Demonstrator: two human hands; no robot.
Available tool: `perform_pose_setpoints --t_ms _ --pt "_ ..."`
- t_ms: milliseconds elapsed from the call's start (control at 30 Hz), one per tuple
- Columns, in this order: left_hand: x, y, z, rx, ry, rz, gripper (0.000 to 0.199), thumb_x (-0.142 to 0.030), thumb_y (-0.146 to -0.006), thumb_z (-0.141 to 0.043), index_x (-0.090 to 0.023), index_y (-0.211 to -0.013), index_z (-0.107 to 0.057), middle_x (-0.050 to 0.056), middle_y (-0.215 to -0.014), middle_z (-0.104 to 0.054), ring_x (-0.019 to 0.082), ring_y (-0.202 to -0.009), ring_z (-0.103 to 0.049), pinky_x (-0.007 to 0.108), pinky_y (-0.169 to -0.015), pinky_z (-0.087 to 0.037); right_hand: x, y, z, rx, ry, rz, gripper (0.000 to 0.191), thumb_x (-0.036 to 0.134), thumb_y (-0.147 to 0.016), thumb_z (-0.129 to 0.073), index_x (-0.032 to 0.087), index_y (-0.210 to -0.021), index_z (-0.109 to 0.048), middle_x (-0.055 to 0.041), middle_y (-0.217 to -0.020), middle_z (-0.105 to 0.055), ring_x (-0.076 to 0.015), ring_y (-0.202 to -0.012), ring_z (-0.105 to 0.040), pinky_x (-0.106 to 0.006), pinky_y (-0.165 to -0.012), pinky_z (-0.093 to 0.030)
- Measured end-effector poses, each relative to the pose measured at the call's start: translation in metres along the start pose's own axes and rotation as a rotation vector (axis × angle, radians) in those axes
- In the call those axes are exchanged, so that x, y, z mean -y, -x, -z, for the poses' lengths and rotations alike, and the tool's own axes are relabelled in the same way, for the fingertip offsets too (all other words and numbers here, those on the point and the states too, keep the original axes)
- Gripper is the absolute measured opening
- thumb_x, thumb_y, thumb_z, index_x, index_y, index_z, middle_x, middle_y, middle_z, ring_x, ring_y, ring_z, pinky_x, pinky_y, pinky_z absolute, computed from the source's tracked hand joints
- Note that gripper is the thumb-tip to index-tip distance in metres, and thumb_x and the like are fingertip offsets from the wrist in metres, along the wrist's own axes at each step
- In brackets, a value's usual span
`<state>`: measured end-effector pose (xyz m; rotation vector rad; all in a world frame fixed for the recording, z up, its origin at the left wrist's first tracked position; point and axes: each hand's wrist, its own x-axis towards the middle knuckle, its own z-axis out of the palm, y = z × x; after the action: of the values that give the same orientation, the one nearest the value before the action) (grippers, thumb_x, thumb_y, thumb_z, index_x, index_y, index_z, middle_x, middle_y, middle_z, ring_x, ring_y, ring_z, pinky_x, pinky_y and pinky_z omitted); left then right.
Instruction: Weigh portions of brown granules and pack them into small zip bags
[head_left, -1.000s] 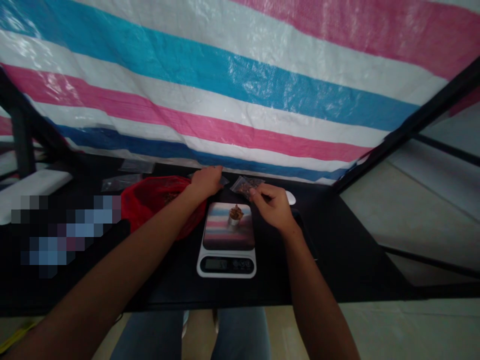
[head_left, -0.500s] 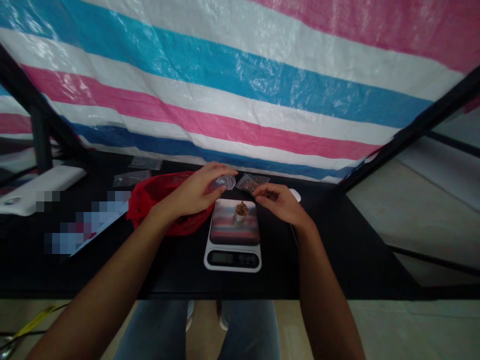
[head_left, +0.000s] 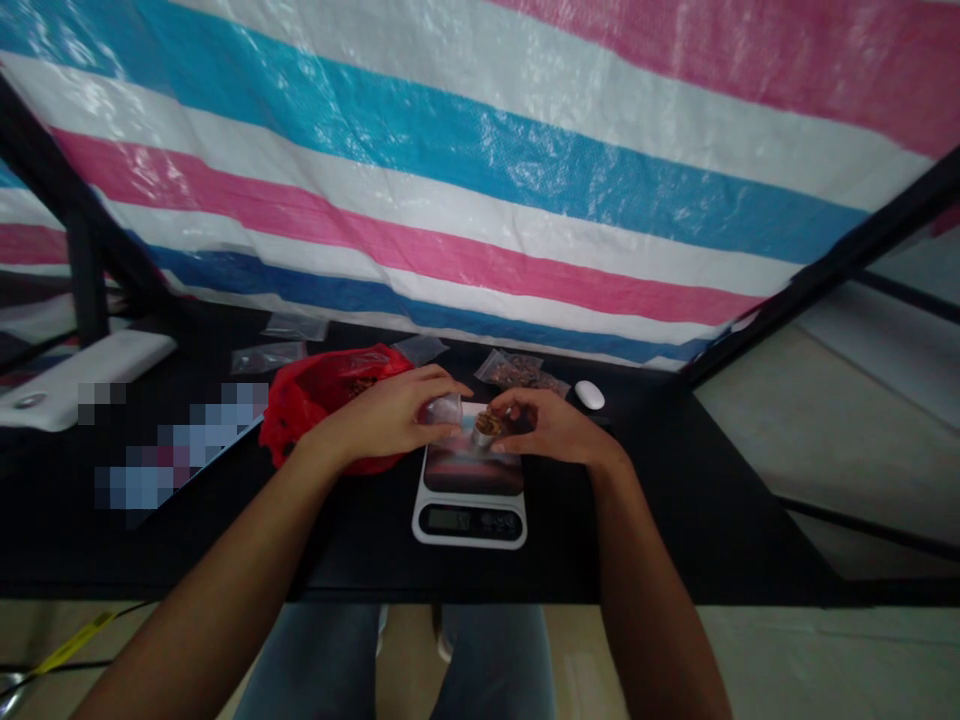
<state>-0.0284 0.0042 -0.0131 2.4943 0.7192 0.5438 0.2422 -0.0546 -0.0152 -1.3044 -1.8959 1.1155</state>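
Both hands at the small metal cup (head_left: 484, 432), brown pieces heaped in it

Step in hand: close work at the cup, which stands at the far end of the digital kitchen scale (head_left: 469, 522) platform. Left hand (head_left: 382, 425) curled narrowly round a small clear plastic bag (head_left: 444, 409), held just left of the cup. Right hand (head_left: 551, 430) narrow, fingers (head_left: 510, 408) pinched at the cup's rim; whether they grip the cup or a piece cannot be told. Forearms reach in from the near side, angled toward each other. On the black table (head_left: 675, 520): red plastic bag (head_left: 300, 410) left of the scale, clear bag of brown pieces (head_left: 517, 371) beyond the cup, white computer mouse (head_left: 589, 395) far right.
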Motion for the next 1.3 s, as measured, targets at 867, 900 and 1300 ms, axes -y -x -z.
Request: perform_pose_setpoints --t_ms 867,900,1300 --pt "-0.005 -0.004 -0.015 -0.081 -0.015 -0.023 0.067 -0.047 -0.090 -0.075 -0.017 -0.147 -0.057 0.013 -0.134 -0.071 0.029 -0.119 -0.070 0.040 -0.104 -0.054 0.007 -0.002 -0.013 -0.157 0.291 0.268 0.028 0.018 -0.081 -0.078 0.020 -0.109 -0.075 -0.0065 -0.109 -0.077 -0.0217 -0.098 -0.070 -0.036 -0.089 -0.055" --pt "-0.005 -0.004 -0.015 -0.084 -0.014 -0.023 0.066 -0.047 -0.090 -0.075 -0.017 -0.146 -0.058 0.013 -0.134 -0.071 0.029 -0.119 -0.070 0.040 -0.104 -0.054 0.008 -0.002 -0.013 -0.161 0.313 0.281 0.028 0.017 -0.081 -0.078 0.020 -0.109 -0.074 -0.0066 -0.109 -0.076 -0.0221 -0.099 -0.070 -0.036 -0.090 -0.054" --pt "0.001 -0.006 -0.022 -0.150 0.027 -0.074 0.064 -0.047 -0.090 -0.075 -0.018 -0.144 -0.058 0.012 -0.130 -0.072 0.027 -0.115 -0.070 0.037 -0.100 -0.055 0.013 -0.006 -0.019 -0.258 0.299 0.372 0.032 0.013 -0.082 -0.076 0.021 -0.112 -0.069 -0.0059 -0.108 -0.072 -0.0186 -0.090 -0.065 -0.031 -0.076 -0.053"
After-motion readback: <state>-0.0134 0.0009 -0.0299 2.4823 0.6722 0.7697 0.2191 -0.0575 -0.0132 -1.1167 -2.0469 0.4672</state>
